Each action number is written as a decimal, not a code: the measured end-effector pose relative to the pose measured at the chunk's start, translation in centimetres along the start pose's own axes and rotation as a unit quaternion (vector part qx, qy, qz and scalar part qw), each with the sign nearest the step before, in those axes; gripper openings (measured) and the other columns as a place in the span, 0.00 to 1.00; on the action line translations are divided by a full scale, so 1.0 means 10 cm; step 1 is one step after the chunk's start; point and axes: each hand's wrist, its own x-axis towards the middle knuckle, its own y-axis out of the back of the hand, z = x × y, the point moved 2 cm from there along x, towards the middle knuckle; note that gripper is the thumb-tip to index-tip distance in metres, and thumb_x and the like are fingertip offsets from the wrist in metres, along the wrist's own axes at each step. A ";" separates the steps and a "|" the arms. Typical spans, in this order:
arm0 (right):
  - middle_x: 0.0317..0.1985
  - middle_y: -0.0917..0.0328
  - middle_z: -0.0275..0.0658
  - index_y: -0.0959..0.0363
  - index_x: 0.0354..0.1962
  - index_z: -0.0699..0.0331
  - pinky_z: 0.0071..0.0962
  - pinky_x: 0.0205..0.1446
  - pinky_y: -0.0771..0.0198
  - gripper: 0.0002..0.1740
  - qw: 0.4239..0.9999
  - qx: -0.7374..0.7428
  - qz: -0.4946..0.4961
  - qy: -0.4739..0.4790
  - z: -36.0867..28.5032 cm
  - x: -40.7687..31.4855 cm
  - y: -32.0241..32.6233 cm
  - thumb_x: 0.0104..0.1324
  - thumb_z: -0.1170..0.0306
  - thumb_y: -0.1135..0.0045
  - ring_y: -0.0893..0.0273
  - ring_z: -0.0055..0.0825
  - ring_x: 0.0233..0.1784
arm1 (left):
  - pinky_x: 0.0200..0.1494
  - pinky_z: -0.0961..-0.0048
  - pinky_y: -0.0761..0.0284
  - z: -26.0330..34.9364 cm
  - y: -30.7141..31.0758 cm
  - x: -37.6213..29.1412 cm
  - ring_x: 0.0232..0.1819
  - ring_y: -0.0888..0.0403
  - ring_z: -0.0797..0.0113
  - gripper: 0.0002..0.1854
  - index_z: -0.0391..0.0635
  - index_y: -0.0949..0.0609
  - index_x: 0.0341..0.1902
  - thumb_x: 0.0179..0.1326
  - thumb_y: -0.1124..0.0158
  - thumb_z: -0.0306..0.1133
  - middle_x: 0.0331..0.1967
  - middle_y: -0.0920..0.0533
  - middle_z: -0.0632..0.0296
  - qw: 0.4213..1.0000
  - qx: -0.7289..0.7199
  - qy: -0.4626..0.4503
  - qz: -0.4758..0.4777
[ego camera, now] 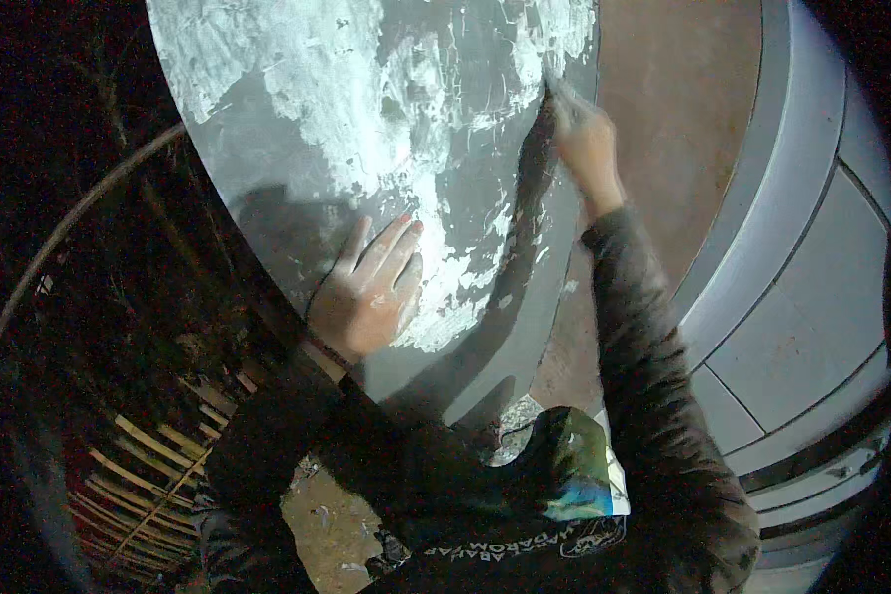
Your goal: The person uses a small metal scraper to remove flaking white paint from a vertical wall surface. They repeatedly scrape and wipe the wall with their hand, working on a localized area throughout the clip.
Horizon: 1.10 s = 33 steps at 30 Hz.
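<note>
A large curved grey panel [482, 223], smeared with patches of white filler or dried paint, stretches before me from top to centre. My left hand [371, 297] rests flat on it near its left edge, fingers spread a little and nothing in them. Higher up on the right, my right hand [585, 145] is bent at the panel's white-streaked part, its fingertips at the surface. Blur and whitish dust on those fingers hide whether a small thing is pinched between them. A long dark shadow falls across the panel below my right hand.
A brown flat surface [668, 119] runs along the panel's right side, with curved grey panelling [802, 312] beyond. Wooden slats [148, 475] and a thin curved rail [82, 208] show at the left in the dark. Debris-strewn ground [334, 527] lies below.
</note>
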 end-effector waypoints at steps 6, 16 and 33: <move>0.58 0.20 0.53 0.22 0.63 0.58 0.39 0.60 0.24 0.21 0.992 0.055 0.044 0.107 -0.09 -0.22 -0.01 0.76 0.63 0.47 0.18 0.51 0.58 | 0.76 0.43 0.40 0.01 0.02 0.00 0.74 0.30 0.54 0.14 0.41 0.14 0.46 0.63 0.37 0.36 0.66 0.21 0.52 1.000 -0.006 0.004 0.024; 0.56 0.19 0.53 0.27 0.67 0.57 0.45 0.51 0.22 0.24 0.996 -0.060 -0.053 -0.024 -0.59 -1.50 -0.32 0.75 0.67 0.47 0.18 0.55 0.48 | 0.75 0.45 0.39 0.01 0.02 0.00 0.73 0.29 0.56 0.14 0.41 0.14 0.45 0.62 0.37 0.36 0.65 0.20 0.52 1.000 0.007 -0.008 0.023; 0.46 0.19 0.61 0.27 0.68 0.56 0.47 0.51 0.23 0.25 0.989 0.000 -0.135 -0.068 -0.98 -1.88 -0.35 0.74 0.68 0.44 0.18 0.59 0.46 | 0.77 0.40 0.41 0.01 -0.02 -0.04 0.75 0.30 0.55 0.18 0.43 0.14 0.49 0.57 0.31 0.38 0.69 0.23 0.53 1.000 0.001 0.004 0.016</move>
